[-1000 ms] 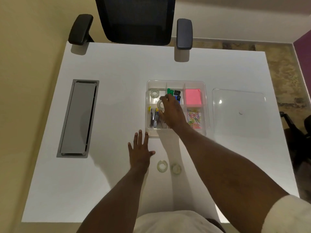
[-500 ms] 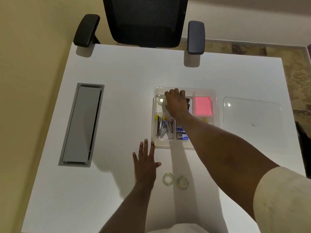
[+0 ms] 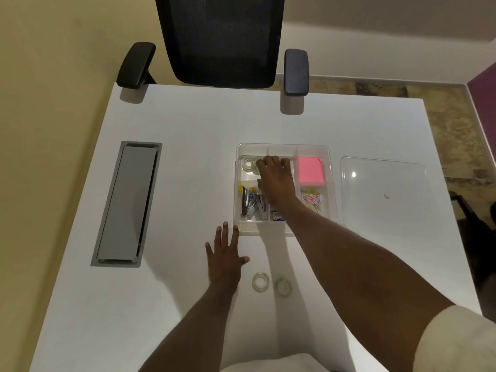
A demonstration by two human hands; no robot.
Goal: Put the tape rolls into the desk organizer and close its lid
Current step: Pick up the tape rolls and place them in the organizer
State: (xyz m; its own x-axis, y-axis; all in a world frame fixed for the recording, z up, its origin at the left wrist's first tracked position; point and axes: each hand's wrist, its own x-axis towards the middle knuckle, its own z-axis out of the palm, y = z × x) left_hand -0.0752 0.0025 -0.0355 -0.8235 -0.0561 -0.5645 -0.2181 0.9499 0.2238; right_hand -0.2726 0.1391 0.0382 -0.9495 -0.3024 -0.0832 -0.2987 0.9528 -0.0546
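Observation:
The clear desk organizer (image 3: 331, 183) sits mid-table with its top uncovered. One clear tape roll (image 3: 247, 164) lies in its back-left compartment. A second roll (image 3: 255, 171) shows partly at the fingertips of my right hand (image 3: 275, 179), which reaches over that compartment; whether the fingers still grip it is hidden. My left hand (image 3: 225, 257) rests flat on the table, fingers spread, just in front of the organizer. Two more tape rolls (image 3: 260, 282) (image 3: 282, 286) lie on the table to its right. The clear lid (image 3: 382, 189) lies flat to the right of the organizer.
Pink sticky notes (image 3: 310, 169), coloured paper clips (image 3: 312, 201) and metal clips (image 3: 251, 202) fill other compartments. A grey cable hatch (image 3: 127, 202) is set into the table at left. A black office chair (image 3: 222, 41) stands at the far edge.
My right hand carried a tape roll from the organizer's middle into the back-left compartment, then drew back slightly. The left hand stayed flat on the table.

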